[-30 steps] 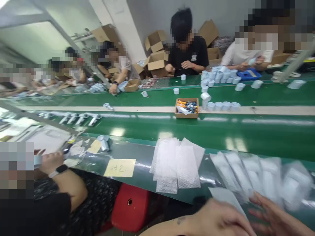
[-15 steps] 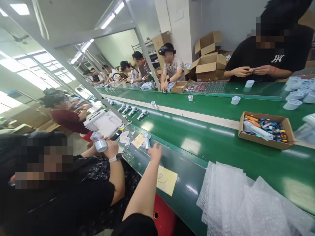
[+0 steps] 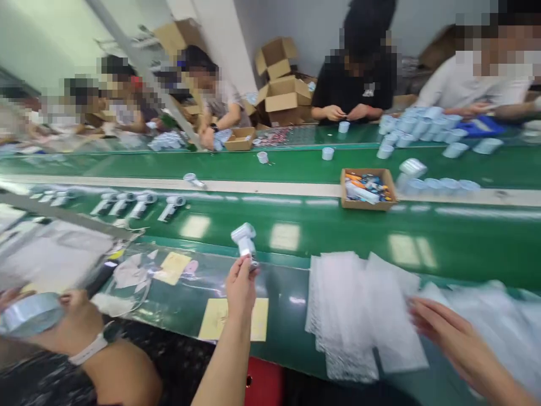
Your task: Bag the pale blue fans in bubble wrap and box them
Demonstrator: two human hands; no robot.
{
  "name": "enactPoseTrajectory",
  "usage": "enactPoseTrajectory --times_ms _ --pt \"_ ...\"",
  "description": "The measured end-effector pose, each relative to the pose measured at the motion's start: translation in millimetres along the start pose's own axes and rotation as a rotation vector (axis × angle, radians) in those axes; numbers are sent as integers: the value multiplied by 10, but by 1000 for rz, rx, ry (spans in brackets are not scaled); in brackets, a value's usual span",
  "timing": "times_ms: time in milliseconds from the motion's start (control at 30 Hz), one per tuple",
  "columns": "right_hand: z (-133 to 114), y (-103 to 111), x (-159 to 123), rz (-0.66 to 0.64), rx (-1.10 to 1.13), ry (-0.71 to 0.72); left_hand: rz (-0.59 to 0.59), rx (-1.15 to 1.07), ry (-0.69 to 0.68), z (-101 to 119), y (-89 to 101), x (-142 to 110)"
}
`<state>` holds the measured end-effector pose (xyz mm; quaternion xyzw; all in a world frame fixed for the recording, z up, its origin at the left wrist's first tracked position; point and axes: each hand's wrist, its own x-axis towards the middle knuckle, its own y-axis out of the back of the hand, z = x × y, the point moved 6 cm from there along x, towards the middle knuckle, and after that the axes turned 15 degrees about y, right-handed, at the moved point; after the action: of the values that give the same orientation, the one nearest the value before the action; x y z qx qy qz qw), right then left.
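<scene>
My left hand (image 3: 240, 287) is closed on the handle of a small light-blue handheld fan (image 3: 245, 239). The fan is raised above the near bench edge, its round head pointing up and away. At the lower right, my right hand (image 3: 452, 335) is blurred, its fingers stretched out at the right side of the bubble-wrap bags (image 3: 344, 304). Whether the fingertips touch the nearest bag is unclear. Past that hand lie several filled bubble-wrap bags (image 3: 490, 316), smeared by motion.
Yellow paper (image 3: 215, 318) lies under my left forearm. A co-worker's hand (image 3: 80, 321) is close at left. Several fans (image 3: 171, 207) lie on the green belt (image 3: 236, 206). A carton of tools (image 3: 368, 203) stands on the pale middle strip. Co-workers sit opposite.
My left hand reached left to the fan on the bench, gripped it and lifted it back toward me. My right hand, out of view half a second ago, shows beside the bags. The view swung left, then back right.
</scene>
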<state>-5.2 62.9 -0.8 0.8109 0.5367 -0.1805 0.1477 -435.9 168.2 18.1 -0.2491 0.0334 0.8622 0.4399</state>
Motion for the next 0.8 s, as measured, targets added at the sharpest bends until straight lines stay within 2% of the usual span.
enactPoseTrajectory --times_ms 67,133,167,200,233,267,300,367,400,467,500,567,667,733,800 --pt "-66 -282 -103 -136 253 -140 -174 6 155 -493 -533 -658" --pt "-174 -506 -87 -237 422 -182 -465 47 373 -986 -1047 -1401" --pt "-219 -507 -47 -210 464 -159 -638 142 421 -1183 -1264 -1756" --pt "-241 -432 -11 -152 478 -131 -807 263 417 -1344 -1432 -2063" --pt "-244 -288 10 -76 468 -102 -946 415 344 -1472 -1549 -2299" --pt "-227 -92 8 0 443 -83 -1046 593 217 -1580 -1619 -2457" --pt "-195 133 -19 58 413 -77 -1095 793 60 -1680 -1649 -2541" --pt "-113 598 -127 95 356 -91 -1089 1241 -234 -1901 -1627 -2542" --pt "-74 813 -200 82 334 -102 -1066 1467 -327 -2022 -1589 -2490" --pt "-18 1153 -365 6 320 -99 -1034 1798 -415 -2220 -1516 -2361" --pt "3 1263 -448 -55 327 -94 -1024 1877 -424 -2275 -1507 -2306" --pt "46 1364 -589 -192 384 -86 -961 1855 -391 -2269 -1574 -2231" --pt "140 1286 -689 -410 512 -148 -849 1576 -202 -2079 -1774 -2270" --pt "187 1156 -700 -568 571 -210 -881 1349 -30 -1956 -1907 -2451" --pt "194 1052 -682 -673 600 -246 -926 1160 128 -1874 -2008 -2683"
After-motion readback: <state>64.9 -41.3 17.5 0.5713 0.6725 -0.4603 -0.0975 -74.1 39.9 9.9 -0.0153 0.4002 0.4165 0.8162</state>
